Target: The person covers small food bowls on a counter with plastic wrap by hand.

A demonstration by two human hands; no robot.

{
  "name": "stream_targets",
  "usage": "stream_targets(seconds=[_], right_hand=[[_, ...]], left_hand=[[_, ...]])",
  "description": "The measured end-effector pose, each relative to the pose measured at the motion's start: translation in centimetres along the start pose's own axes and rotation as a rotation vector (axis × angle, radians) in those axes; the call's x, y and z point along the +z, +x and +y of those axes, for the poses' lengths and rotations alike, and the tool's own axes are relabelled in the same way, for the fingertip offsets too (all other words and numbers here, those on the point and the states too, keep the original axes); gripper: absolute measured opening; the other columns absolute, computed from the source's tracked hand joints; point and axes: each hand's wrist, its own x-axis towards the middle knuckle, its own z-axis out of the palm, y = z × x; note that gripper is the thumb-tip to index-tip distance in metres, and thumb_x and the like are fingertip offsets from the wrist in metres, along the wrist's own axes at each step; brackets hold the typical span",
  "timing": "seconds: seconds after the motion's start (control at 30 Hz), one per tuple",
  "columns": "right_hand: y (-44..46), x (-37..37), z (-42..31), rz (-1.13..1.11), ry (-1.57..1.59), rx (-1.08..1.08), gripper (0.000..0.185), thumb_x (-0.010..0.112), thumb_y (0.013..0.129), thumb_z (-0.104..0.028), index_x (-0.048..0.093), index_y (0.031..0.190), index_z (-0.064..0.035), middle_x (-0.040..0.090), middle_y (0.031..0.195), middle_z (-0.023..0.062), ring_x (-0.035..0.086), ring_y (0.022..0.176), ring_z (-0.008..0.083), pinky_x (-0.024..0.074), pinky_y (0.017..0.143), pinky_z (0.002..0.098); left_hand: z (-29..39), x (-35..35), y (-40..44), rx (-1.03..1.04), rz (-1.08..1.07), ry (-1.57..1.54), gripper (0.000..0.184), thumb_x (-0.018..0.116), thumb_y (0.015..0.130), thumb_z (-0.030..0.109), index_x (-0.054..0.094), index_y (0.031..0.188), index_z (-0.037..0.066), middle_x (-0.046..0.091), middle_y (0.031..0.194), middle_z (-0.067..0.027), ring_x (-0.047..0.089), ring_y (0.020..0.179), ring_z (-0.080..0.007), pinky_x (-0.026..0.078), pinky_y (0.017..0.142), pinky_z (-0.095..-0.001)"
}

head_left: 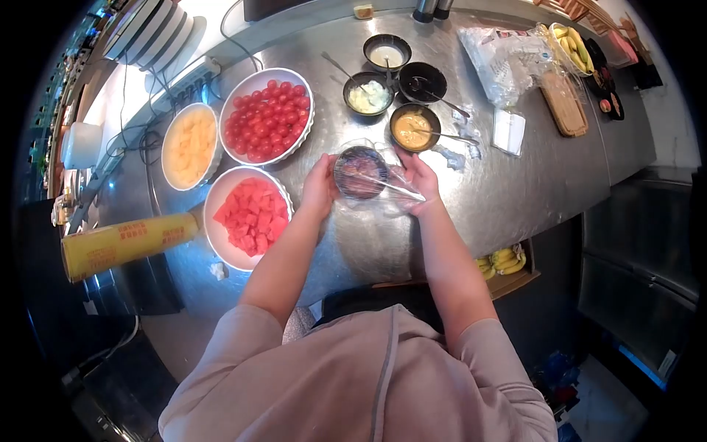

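Held a dark bowl [359,173] between left hand [319,188] and right hand [422,180], gripping clear film [397,178] from both sides, probably needed gentle, even tension to avoid wrinkling or tipping, and had it facing mouth-up, round, without a long axis or pointed end.

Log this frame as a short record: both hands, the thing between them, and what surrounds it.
Left hand: at the left side of a dark round bowl
Right hand: at the right side of clear plastic film
Bowl: film over it; contents unclear
Left side: red cubes, small round red fruit, pale yellow chunks, in three white round bowls
Beyond: four small black round bowls
Surface: shiny metal counter
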Motion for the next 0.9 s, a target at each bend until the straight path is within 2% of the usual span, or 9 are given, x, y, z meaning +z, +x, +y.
stream_targets(seconds=[0.1, 0.27, 0.33, 0.4, 0.53, 0.63, 0.73, 0.77, 0.9], right_hand=[[-0.8, 2.8, -0.2, 0.272, -0.111, 0.051, 0.049, 0.044, 0.1, -0.04, 0.047, 0.139, -0.012, 0.069, 0.096, 0.0155, 0.065, 0.076, 0.0253, 0.0522, 0.07, 0.0346], [-0.3, -0.2, -0.4, 0.037, -0.129, -0.026, 0.058, 0.043, 0.099, -0.048, 0.041, 0.143, -0.0094, 0.067, 0.106, 0.0176, 0.066, 0.089, 0.0278, 0.0523, 0.081, 0.0389], [-0.8, 2.3, -0.4, 0.19, -0.206, -0.006, 0.06, 0.042, 0.099, -0.05, 0.038, 0.145, -0.0101, 0.061, 0.12, 0.0213, 0.062, 0.104, 0.031, 0.0493, 0.093, 0.0422], [-2.4, 2.5, -1.5, 0.227, -0.195, 0.018, 0.061, 0.042, 0.099, -0.049, 0.037, 0.145, -0.0092, 0.058, 0.126, 0.0231, 0.061, 0.105, 0.0325, 0.048, 0.095, 0.0441], [-7.3, 1.3, -3.6, 0.423, -0.46, -0.057, 0.06, 0.05, 0.098, -0.047, 0.039, 0.143, -0.0085, 0.059, 0.124, 0.0167, 0.061, 0.104, 0.0258, 0.0481, 0.093, 0.0409], [-11.2, 4.2, -4.4, 0.558, -1.062, -0.033, 0.059, 0.062, 0.092, -0.037, 0.045, 0.141, -0.0094, 0.059, 0.122, 0.0108, 0.059, 0.107, 0.0191, 0.0451, 0.095, 0.0379], [-12.7, 7.5, -3.5, 0.456, -1.61, -0.06, 0.087, 0.081, 0.074, -0.035, 0.039, 0.146, -0.0094, 0.055, 0.131, 0.0184, 0.052, 0.124, 0.027, 0.0409, 0.104, 0.0386], [-12.8, 6.8, -3.1, 0.345, -1.865, -0.233, 0.095, 0.084, 0.068, -0.035, 0.037, 0.146, -0.0091, 0.05, 0.136, 0.0226, 0.05, 0.126, 0.0349, 0.0401, 0.106, 0.0412], [-13.6, 6.3, -2.8, 0.413, -2.108, -0.348, 0.089, 0.081, 0.069, -0.031, 0.04, 0.144, -0.0072, 0.054, 0.13, 0.023, 0.054, 0.12, 0.0372, 0.0447, 0.101, 0.0411]], left_hand=[[0.7, -0.9, -0.8, -0.076, 0.11, 0.262, 0.044, 0.042, 0.102, 0.045, 0.056, 0.116, 0.006, 0.063, 0.112, -0.0076, 0.06, 0.105, -0.0212, 0.046, 0.092, -0.0356], [0.6, 0.0, -0.3, 0.13, 0.078, 0.086, 0.045, 0.045, 0.101, 0.039, 0.054, 0.128, 0.004, 0.061, 0.115, -0.0082, 0.057, 0.109, -0.0189, 0.043, 0.096, -0.0337], [1.0, 0.7, -0.5, 0.202, 0.089, 0.139, 0.046, 0.048, 0.1, 0.036, 0.053, 0.132, 0.004, 0.061, 0.121, -0.0081, 0.056, 0.109, -0.0184, 0.043, 0.096, -0.0334], [2.2, 1.7, -1.7, 0.269, 0.008, 0.507, 0.047, 0.05, 0.1, 0.032, 0.049, 0.138, 0.005, 0.058, 0.127, -0.0095, 0.052, 0.116, -0.0198, 0.037, 0.104, -0.034], [0.7, 2.2, -2.1, 0.199, -0.019, 0.378, 0.045, 0.05, 0.101, 0.03, 0.048, 0.139, 0.006, 0.059, 0.123, -0.0074, 0.053, 0.114, -0.0183, 0.04, 0.101, -0.033], [0.0, 3.8, -3.3, 0.044, -0.105, 0.331, 0.045, 0.048, 0.102, 0.031, 0.045, 0.14, 0.007, 0.059, 0.12, -0.0056, 0.054, 0.112, -0.0154, 0.042, 0.098, -0.0322], [-1.8, 6.1, -4.4, -0.013, -0.114, 0.297, 0.048, 0.048, 0.102, 0.032, 0.041, 0.143, 0.008, 0.058, 0.122, -0.0061, 0.054, 0.112, -0.016, 0.043, 0.098, -0.0342], [-2.3, 6.7, -4.5, -0.066, -0.099, 0.281, 0.05, 0.048, 0.102, 0.034, 0.039, 0.144, 0.009, 0.057, 0.122, -0.0066, 0.054, 0.113, -0.0176, 0.045, 0.098, -0.036], [-3.9, 9.0, -5.1, -0.093, -0.133, 0.261, 0.051, 0.047, 0.102, 0.036, 0.039, 0.145, 0.01, 0.057, 0.121, -0.0074, 0.053, 0.115, -0.0195, 0.046, 0.097, -0.0394]])
